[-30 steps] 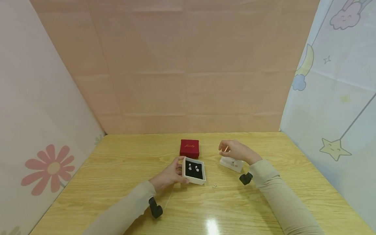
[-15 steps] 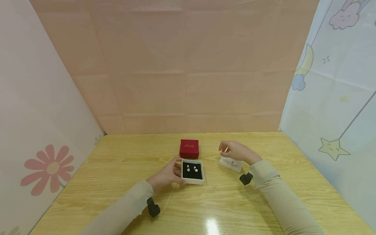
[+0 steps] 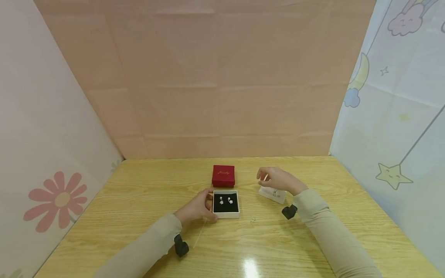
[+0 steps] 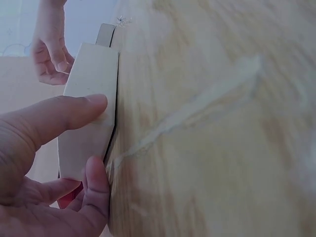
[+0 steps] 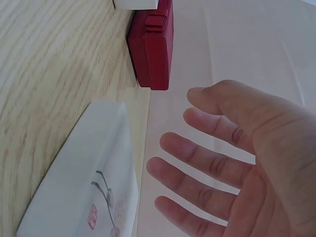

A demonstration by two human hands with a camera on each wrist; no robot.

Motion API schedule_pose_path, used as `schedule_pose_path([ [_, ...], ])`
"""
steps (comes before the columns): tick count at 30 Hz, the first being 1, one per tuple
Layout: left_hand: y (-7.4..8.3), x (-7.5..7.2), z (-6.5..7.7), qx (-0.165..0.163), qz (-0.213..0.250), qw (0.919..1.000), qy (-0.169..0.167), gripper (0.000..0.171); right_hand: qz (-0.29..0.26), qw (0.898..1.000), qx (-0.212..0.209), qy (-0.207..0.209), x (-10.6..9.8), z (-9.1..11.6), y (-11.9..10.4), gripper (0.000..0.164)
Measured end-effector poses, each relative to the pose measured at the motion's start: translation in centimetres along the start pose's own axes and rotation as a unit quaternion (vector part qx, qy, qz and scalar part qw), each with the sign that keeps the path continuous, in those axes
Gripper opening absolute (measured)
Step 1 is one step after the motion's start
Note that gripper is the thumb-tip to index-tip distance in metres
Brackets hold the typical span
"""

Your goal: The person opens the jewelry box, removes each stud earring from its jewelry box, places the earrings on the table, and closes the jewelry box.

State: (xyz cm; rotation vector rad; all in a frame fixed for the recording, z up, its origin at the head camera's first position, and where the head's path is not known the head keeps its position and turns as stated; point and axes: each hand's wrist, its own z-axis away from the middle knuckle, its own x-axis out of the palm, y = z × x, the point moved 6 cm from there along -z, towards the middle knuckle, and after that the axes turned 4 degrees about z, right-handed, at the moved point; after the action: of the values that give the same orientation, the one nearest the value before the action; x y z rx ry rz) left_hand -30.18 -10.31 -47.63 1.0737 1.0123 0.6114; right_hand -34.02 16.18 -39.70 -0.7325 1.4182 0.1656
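Observation:
My left hand grips the left side of a small open white jewelry box, thumb at the near side and fingers toward the back. The box lies flat, with a pair of silvery flower earrings on its black pad. In the left wrist view the thumb presses the white wall. My right hand, relaxed and holding nothing, hovers above a white box lid printed with a branch and a red mark. From the right wrist its fingers show apart from the lid.
Behind the white box stands a closed red jewelry box with gold lettering. Small silvery pieces, too tiny to identify, lie on the wooden table right of the white box. Cloth walls enclose the back and sides.
My left hand has turned the white jewelry box from a slant to nearly square and shifted it slightly left, setting it flat. My right hand stays almost where it was.

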Motion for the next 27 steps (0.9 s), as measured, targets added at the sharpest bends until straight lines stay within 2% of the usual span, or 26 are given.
schedule_pose_path([
  [8,0.2,0.1,0.0,0.011,-0.009,0.9999,0.002,0.092,-0.004,1.0,-0.024,0.002,0.9,-0.8,-1.7,0.018],
  [13,0.1,0.1,-0.1,0.017,-0.021,0.9996,0.01,0.093,-0.022,0.998,-0.059,-0.002,2.4,-1.5,-4.5,0.017],
  [17,0.0,0.1,-0.2,0.018,-0.022,0.9995,0.013,0.093,-0.01,0.997,-0.077,0.009,3.3,-1.8,-7.1,0.019],
  [21,-0.1,0.0,-0.1,0.007,-0.025,0.9996,0.01,0.094,0.006,0.998,-0.057,0.022,4.0,-2.0,-8.6,0.015],
  [27,-0.2,-0.1,-0.1,-0.009,-0.03,0.9995,0.005,0.094,0.009,0.999,-0.018,0.025,5.4,-2.9,-8.6,0.011],
])
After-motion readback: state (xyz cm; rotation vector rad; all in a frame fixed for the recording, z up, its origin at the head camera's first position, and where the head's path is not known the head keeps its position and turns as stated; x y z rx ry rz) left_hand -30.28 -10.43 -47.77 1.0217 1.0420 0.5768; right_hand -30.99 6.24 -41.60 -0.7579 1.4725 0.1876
